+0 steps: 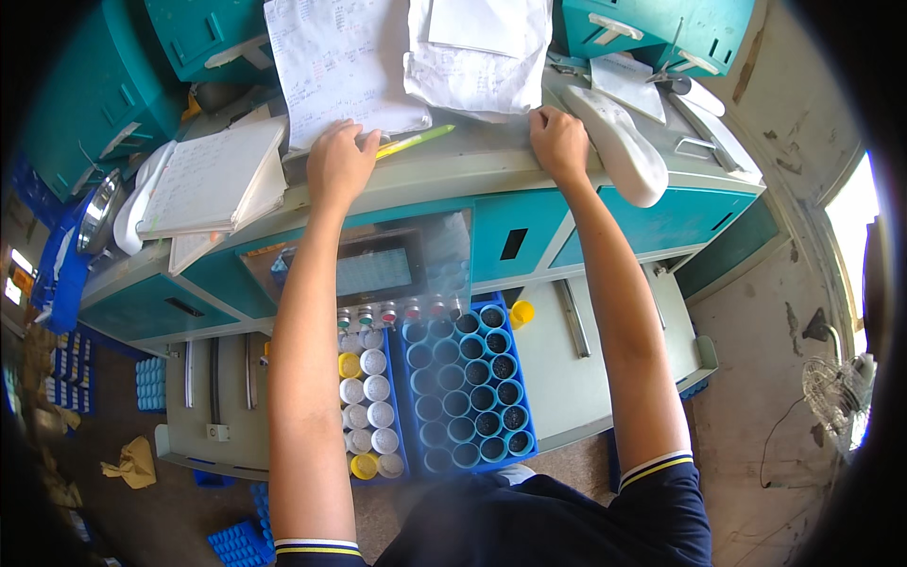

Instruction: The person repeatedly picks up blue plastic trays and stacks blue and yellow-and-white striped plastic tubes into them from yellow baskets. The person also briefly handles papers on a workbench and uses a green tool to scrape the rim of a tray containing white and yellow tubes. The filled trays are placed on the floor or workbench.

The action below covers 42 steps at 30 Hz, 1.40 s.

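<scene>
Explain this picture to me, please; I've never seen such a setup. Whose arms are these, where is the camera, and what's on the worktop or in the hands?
There is no machine here: both bare arms belong to the person wearing the camera. It sits on the head and looks down; its fisheye lens bends straight edges. The left hand is at the lower edge of a written sheet, beside a yellow-green pen; whether it holds the pen is unclear. The right hand is curled at the worktop's front edge, near a long white object; its grip is hidden. A stack of pages lies at left. Below are white cups and blue cups.
</scene>
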{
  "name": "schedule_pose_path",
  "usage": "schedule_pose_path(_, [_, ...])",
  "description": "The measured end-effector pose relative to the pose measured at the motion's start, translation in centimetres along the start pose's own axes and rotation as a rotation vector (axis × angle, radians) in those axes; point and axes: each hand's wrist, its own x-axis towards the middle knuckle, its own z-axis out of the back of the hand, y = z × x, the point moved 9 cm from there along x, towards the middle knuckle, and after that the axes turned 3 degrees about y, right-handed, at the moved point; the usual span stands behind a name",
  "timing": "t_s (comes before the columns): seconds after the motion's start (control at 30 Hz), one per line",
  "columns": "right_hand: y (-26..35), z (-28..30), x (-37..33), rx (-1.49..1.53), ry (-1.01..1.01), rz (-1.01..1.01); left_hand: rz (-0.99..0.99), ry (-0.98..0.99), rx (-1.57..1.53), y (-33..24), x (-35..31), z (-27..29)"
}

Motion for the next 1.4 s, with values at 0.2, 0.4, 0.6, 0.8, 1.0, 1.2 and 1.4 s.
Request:
schedule_pose_path(0.2, [0.01, 0.11, -0.02, -0.007, 0.015, -0.025, -0.023, -0.043, -0.013, -0.11, -0.13, 0.2])
schedule_pose_path(0.4, [-0.07, 0.09, -0.03, 0.002, 0.019, -0.04, -0.011, -0.039, -0.024, 0.25, -0.06, -0.05])
schedule_pose_path(0.6, [-0.12, 0.04, 0.02, 0.002, 0.041, -0.051, -0.011, -0.025, -0.021, 0.25, -0.01, -0.13])
schedule_pose_path(0.8, [-0.11, 0.04, 0.03, -0.008, 0.035, -0.045, 0.001, -0.025, -0.026, 0.05, -0.02, 0.06])
schedule_pose_path(1.0, [-0.12, 0.01, 0.02, 0.006, 0.039, -0.044, -0.007, -0.027, -0.028, -0.11, -0.13, 0.15])
schedule_pose_path(1.2, [-0.14, 0.01, 0.05, 0.003, 0.037, -0.045, -0.008, -0.031, -0.036, -0.16, -0.11, 0.22])
schedule_pose_path(1.4, [-0.18, -0.02, 0.05, 0.009, 0.032, -0.038, -0.003, -0.03, -0.036, -0.06, -0.09, 0.16])
